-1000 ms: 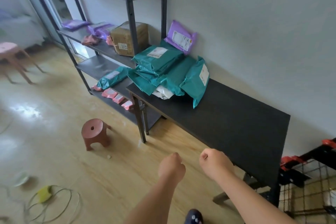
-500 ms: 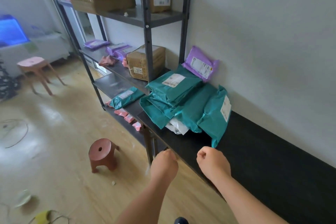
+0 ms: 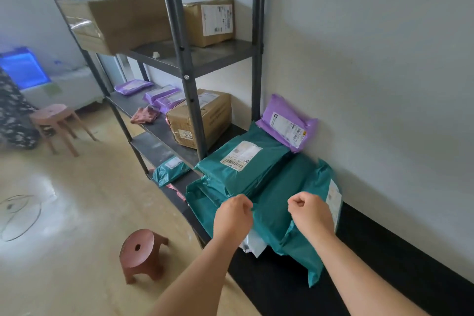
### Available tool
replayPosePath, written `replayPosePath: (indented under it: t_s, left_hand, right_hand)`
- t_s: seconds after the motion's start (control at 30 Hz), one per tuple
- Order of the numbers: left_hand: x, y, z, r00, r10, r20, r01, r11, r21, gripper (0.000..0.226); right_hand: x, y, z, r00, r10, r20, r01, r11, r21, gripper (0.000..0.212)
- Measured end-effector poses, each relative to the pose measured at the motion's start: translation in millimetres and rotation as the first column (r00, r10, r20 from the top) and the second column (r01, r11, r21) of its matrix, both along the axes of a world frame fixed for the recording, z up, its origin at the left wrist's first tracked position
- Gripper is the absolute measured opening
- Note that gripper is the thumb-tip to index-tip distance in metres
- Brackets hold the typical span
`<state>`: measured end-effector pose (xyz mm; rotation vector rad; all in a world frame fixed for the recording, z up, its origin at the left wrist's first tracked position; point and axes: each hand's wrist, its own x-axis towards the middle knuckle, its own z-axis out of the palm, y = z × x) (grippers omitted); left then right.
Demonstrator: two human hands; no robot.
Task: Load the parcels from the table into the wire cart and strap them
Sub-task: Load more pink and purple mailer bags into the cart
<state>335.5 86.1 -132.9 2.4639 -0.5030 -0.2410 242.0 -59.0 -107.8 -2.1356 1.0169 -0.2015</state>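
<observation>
- Looking down at a heap of teal parcels [image 3: 277, 202] on a black desk [image 3: 384, 272], at the end nearest the shelf rack [image 3: 184, 64] and close to the wall.
- Sitting flat on top of the heap: a teal parcel with a barcode label [image 3: 241, 164], label up.
- Behind that, a purple parcel [image 3: 287, 123] propped against the wall, lower edge on the teal stuff.
- Poking out from under the heap at the desk's front edge: a white parcel [image 3: 254, 246].
- Got the left grip [image 3: 232, 215] balled into a fist over the front of the heap, nothing visibly in it; can't tell if it touches the plastic.
- Same deal with the right grip [image 3: 309, 213]: curled tight, holding nothing, over a big teal parcel [image 3: 300, 256] on the heap's right side.
- On the rack: cardboard boxes [image 3: 200, 120], purple mailers [image 3: 161, 95] and one small teal parcel [image 3: 170, 169].
- Down on the floor: a brown plastic stool [image 3: 141, 251] near the desk's corner, a pink stool [image 3: 53, 115] farther back.
</observation>
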Motion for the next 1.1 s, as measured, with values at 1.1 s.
replayPosePath:
  t_s: [1.1]
  left_hand:
    - [246, -211, 25, 0.979, -0.201, -0.036, 0.188, 0.957, -0.22, 0.066]
  right_hand:
    - [175, -132, -8, 0.865, -0.488, 0.12, 0.434, 0.846, 0.308, 0.062]
